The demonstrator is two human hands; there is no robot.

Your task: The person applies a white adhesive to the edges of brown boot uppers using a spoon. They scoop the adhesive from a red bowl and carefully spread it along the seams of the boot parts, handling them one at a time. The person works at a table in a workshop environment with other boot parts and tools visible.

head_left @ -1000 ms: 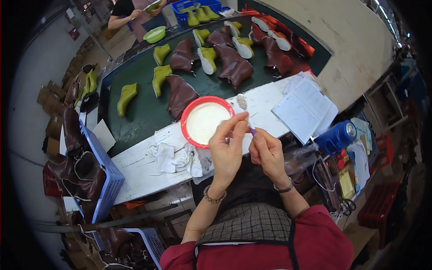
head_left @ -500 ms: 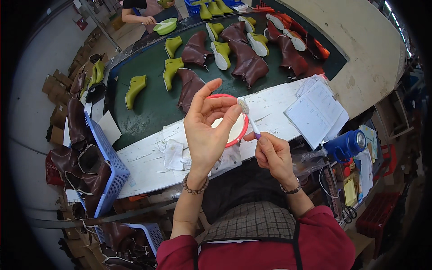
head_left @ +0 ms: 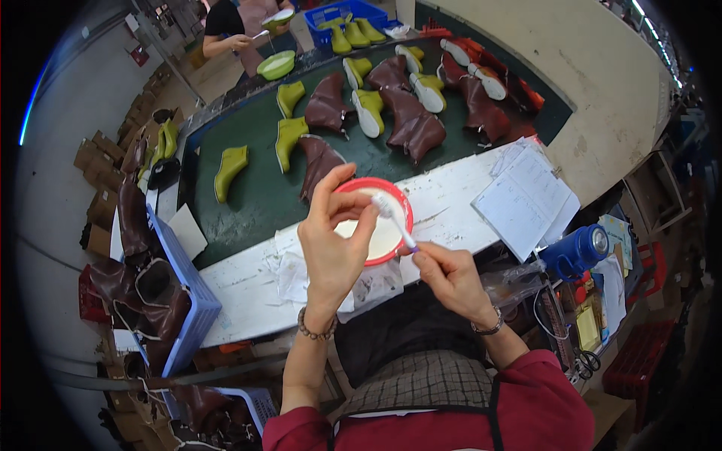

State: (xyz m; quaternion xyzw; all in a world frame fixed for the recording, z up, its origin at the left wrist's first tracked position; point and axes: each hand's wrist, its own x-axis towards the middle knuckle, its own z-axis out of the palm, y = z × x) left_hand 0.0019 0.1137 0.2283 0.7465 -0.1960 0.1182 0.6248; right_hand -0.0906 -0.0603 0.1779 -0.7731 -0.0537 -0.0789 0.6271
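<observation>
My right hand (head_left: 451, 279) grips the purple end of a toothbrush (head_left: 404, 235) with a white neck. Its bristle head points up and to the left, over a red-rimmed bowl (head_left: 408, 207) of creamy white liquid. The thumb and fingertips of my left hand (head_left: 329, 252) close on the white-coated bristles. Part of the bowl is hidden behind my left fingers. White, crumpled sheeting (head_left: 376, 289) lies under the bowl's near side, on a scuffed white board (head_left: 241, 289).
Green boots (head_left: 229, 173) and brown boots (head_left: 412, 124) lie across the dark green tabletop (head_left: 248, 214). Papers (head_left: 519, 203) and a blue flask (head_left: 575, 252) are at right. A blue crate (head_left: 199, 304) of brown boots stands left. Across the table, a person (head_left: 252, 34) works beside a green bowl (head_left: 276, 65).
Both hands and the toothbrush have shifted slightly left relative to the bowl, bringing the bristles over the liquid. My view has tilted a little. The person opposite has lifted a brush from the green bowl.
</observation>
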